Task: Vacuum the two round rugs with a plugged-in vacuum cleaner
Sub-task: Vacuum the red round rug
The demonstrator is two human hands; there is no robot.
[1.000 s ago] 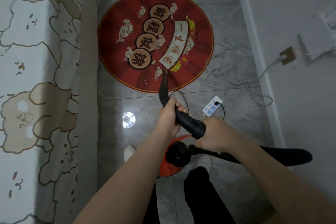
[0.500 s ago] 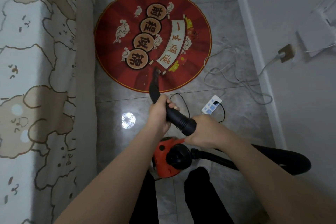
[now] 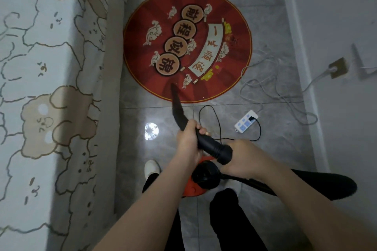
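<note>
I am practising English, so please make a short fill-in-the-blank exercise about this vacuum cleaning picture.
1. The black nozzle has its tip on the round ____ rug.
2. Both hands, left and right, hold the black ____.
3. The black cord is plugged into the white ____ on the floor.
4. The vacuum body near the feet is ____ in colour.

Missing words: red; nozzle; power strip; orange

The round red rug (image 3: 187, 45) carries 4 discs reading 前程似锦 (its white scroll's characters stay unclear).
</note>
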